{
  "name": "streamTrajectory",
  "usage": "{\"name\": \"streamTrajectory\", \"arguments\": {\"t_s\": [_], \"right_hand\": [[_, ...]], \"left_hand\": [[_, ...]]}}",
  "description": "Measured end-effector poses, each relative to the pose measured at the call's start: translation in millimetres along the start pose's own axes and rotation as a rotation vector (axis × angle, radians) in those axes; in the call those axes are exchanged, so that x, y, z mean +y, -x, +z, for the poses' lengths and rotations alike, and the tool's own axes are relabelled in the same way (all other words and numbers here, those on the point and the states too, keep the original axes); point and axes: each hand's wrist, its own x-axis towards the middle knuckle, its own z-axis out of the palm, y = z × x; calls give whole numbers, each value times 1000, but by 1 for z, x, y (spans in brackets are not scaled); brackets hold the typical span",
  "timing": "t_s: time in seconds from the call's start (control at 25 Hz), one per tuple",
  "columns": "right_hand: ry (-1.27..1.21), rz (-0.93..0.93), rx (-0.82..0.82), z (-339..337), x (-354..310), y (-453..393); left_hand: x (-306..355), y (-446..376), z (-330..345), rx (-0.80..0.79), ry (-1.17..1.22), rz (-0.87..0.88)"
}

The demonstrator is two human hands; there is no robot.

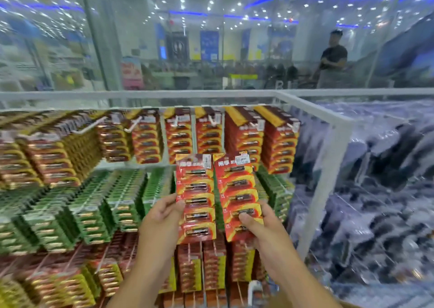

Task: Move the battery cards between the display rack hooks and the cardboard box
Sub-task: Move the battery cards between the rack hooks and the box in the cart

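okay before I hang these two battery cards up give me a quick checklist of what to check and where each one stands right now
1. Left hand holds the left battery card by its edge: ok.
2. Right hand grips the right battery card, thumb on front: ok.
3. Cards upright, printed side facing you: ok.
4. Hang holes at the card tops clear: cannot tell, price stickers and blur hide them.
5. Hook with free length: ok, a bare white hook projects on the top row, left.
6. Cardboard box in reach: cannot tell, only a brown corner shows at the bottom right.
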Motion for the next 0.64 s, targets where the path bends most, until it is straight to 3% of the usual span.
{"name": "streamTrajectory", "arguments": {"t_s": [0.24, 0.64], "right_hand": [[-9, -51, 33, 58, -22, -45], [-85, -71, 71, 68, -39, -77]], "left_hand": [[50, -45, -29, -54, 56, 73], [56, -86, -22, -55, 68, 61]]}}
